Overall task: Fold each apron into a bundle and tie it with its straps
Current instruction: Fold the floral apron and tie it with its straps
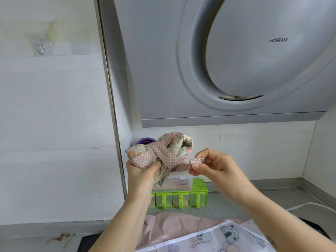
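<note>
One strap [179,167] between right fingers [197,168]

The grey counter [276,195] carries a green compartment rack [180,198] against the back wall. At the rack's 6 o'clock lies a pink cloth [169,226], and a white printed cloth [227,239] overlaps its 4 o'clock side. A white cable [309,204] curves at the rack's 3 o'clock.

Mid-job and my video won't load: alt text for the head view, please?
The left hand grips a floral apron bundle crossed by its pink dotted strap below a range hood, while the right hand pinches the strap's free end. A green rack stands behind it; pink cloth lies below.
</note>
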A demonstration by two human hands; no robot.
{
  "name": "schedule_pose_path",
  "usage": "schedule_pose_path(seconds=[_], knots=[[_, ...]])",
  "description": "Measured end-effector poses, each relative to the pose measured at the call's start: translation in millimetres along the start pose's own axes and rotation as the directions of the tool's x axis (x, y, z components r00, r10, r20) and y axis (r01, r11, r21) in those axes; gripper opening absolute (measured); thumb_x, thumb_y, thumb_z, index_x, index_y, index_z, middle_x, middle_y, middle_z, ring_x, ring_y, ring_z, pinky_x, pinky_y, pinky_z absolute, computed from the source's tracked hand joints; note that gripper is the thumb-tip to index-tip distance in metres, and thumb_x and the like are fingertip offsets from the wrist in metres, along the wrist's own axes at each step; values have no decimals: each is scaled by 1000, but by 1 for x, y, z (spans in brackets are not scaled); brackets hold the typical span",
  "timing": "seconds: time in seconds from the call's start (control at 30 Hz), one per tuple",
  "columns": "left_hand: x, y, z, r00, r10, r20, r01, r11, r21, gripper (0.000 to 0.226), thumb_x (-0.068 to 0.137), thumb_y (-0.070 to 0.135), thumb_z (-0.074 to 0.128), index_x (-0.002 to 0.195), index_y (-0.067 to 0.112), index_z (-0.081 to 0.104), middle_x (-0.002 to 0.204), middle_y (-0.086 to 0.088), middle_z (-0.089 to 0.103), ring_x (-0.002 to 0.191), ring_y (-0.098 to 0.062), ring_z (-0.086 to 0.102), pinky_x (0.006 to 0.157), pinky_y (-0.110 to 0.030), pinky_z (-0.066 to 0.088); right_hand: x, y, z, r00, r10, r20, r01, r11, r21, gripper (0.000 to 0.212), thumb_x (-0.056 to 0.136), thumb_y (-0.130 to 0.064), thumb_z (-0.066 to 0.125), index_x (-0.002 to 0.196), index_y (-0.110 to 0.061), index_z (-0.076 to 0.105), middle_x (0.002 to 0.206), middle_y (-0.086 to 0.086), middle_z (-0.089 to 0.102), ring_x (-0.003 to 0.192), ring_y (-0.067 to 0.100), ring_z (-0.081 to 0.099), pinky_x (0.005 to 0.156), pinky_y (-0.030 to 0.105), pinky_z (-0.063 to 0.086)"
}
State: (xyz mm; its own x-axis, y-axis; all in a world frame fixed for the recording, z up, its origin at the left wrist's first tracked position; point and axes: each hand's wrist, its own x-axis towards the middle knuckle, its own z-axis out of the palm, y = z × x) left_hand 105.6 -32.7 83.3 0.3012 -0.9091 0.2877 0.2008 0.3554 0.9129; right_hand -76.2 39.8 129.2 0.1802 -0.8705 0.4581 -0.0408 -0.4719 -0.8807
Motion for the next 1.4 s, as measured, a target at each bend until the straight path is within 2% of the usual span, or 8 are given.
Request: schedule_pose_path(seconds=[0.17,0.3,0.4,0.73,1.03,1.13,1.23,1.4], knots=[[-11,13,6,991,120,54,-126,983,130,68,57,21,78,120,12,55,110,-5,68,100,-16,67,88,-43,55,-2,-16,6,995,-38,91,52,987,-152,12,83,-1,65,78,-12,63,70,1,69,70,12,66,74,25,55],[-33,28,28,946,304,116,-320,934,159,56,70,1,79,103,35,48,105,6,61,92,5,62,80,-14,49,21,-29,8,991,-134,-25,126,970,-208,21,83,0,66,73,-18,63,64,-1,63,60,8,58,63,22,49],[-46,30,36,925,349,151,-370,918,143,66,71,10,82,112,42,42,122,-2,54,109,-9,59,93,-27,48,33,-28,10,973,-167,-161,113,947,-301,26,82,-6,70,68,-25,61,57,-8,59,52,4,52,55,15,42],[-60,26,33,870,470,149,-491,854,174,64,73,22,72,117,52,36,128,4,49,119,-4,51,99,-26,43,29,-4,19,809,-389,-441,150,862,-484,21,83,-4,68,80,-24,61,74,-5,56,62,21,59,58,15,44],[-68,23,38,861,501,93,-509,848,145,68,74,19,69,102,71,35,121,11,49,113,0,53,95,-28,46,41,8,36,680,-232,-695,121,971,-206,23,82,-7,69,81,-26,55,83,4,60,55,7,50,60,20,42],[-69,22,37,865,497,69,-502,854,136,67,74,19,68,101,71,36,121,8,50,113,-4,55,95,-36,49,40,10,40,681,-339,-649,117,926,-360,17,83,-4,65,79,-21,65,80,-2,64,68,7,55,66,16,43],[-65,27,35,884,465,45,-467,883,45,69,73,12,77,103,63,42,121,4,55,109,-9,60,89,-40,54,33,4,45,786,-418,-456,116,824,-555,22,87,-23,57,102,-15,71,95,-2,65,90,12,54,83,21,42],[-62,36,32,842,540,21,-540,839,66,66,71,-11,76,107,32,41,117,0,52,104,10,54,82,-7,44,31,-9,37,944,-296,-145,93,661,-745,44,72,-24,53,112,-9,63,112,5,57,107,23,47,88,24,38]])
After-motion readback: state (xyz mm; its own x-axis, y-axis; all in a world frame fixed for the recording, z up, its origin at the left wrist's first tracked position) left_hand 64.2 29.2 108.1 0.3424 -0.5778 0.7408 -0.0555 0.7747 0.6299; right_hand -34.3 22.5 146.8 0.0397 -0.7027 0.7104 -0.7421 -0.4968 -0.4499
